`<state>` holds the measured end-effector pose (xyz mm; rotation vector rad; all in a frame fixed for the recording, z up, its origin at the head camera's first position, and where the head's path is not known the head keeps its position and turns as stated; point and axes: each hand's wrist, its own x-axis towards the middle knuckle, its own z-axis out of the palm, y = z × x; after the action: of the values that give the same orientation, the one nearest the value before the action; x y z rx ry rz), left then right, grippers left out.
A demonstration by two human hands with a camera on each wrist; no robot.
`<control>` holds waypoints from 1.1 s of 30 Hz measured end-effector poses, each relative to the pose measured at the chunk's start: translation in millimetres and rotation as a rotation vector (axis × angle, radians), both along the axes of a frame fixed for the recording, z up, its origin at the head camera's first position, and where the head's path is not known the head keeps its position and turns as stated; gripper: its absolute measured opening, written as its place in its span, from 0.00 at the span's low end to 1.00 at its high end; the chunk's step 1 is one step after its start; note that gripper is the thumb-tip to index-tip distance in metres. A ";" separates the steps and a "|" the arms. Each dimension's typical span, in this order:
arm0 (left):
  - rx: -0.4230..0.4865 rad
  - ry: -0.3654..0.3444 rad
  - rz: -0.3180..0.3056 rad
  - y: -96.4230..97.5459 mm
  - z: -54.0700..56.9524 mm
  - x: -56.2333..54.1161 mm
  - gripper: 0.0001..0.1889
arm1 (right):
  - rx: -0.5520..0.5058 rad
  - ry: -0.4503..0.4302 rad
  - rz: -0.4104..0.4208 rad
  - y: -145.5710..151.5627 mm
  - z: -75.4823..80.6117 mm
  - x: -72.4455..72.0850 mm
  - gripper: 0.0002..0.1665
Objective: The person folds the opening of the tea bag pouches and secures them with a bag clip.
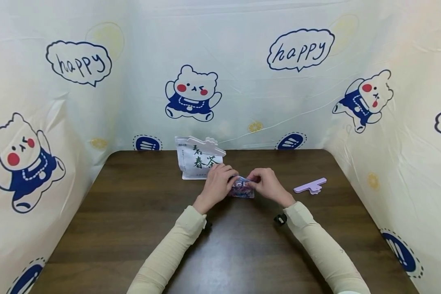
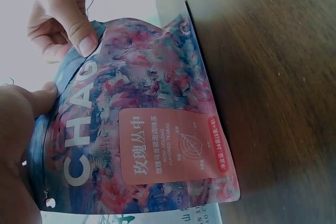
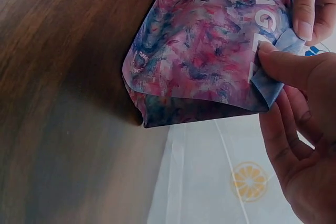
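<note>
A pink, blue and purple tea pouch (image 1: pixel 242 191) stands on the table, labelled as rose oolong teabags in the left wrist view. Its pale blue top edge is folded over toward the printed front, as the right wrist view shows. My left hand (image 1: pixel 217 180) pinches one side of that top edge, thumb on the near face. At the other side, my right hand (image 1: pixel 269 184) pinches the folded corner (image 3: pixel 268 88) between thumb and fingers. Some of the left fingers are hidden behind the pouch.
Behind my left hand stands a white tea bag (image 1: pixel 191 163) with green characters, a white clip (image 1: pixel 207 146) across its top. A lilac sealing clip (image 1: pixel 310 187) lies on the dark wooden table (image 1: pixel 132 228) to the right. Printed cloth (image 1: pixel 242 49) hangs around the table.
</note>
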<state>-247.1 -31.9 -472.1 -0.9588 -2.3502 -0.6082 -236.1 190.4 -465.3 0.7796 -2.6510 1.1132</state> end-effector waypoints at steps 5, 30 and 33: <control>0.009 0.015 -0.019 -0.8 0.0 0.3 0.06 | -0.003 0.008 -0.001 0.2 -0.5 0.4 0.04; -0.043 0.031 0.120 -0.2 -1.0 6.0 0.08 | -0.152 0.145 0.055 -15.9 -11.1 -9.1 0.05; -0.017 0.054 0.139 0.1 -3.2 6.8 0.08 | -0.154 0.158 0.055 -17.5 -11.4 -9.2 0.05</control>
<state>-240.3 -31.9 -475.3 -0.8010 -2.3543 -0.5021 -245.3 172.9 -476.8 0.8752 -2.3968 1.1999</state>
